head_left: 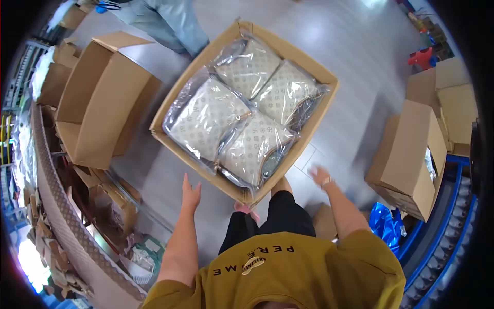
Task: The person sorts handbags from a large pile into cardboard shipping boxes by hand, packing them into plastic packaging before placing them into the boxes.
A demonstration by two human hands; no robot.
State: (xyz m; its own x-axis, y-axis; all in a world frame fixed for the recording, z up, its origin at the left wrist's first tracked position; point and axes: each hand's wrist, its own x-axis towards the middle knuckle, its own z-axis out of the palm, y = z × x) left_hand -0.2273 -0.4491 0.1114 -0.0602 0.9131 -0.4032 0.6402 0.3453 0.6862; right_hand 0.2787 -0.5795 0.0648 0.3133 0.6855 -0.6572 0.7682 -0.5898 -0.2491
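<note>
In front of my legs stands an open cardboard box (170, 141), turned at an angle. Several plastic-wrapped patterned bundles (208, 116) fill it, pale beige with dark printed characters; brown trim shows along some edges. My left hand (191, 193) is just outside the box's near left side, its fingers spread and nothing in it. Off the near right side is my right hand (321, 176), apart from the box and slightly blurred, with fingers stretched out and nothing visible in them.
Another person's grey trouser leg (177, 26) is behind the box. An open cardboard carton (105, 103) stands at left beside a curved padded edge (56, 185). On the right, a carton (404, 154) sits by a blue-framed roller conveyor (447, 237), near crumpled blue plastic (385, 226).
</note>
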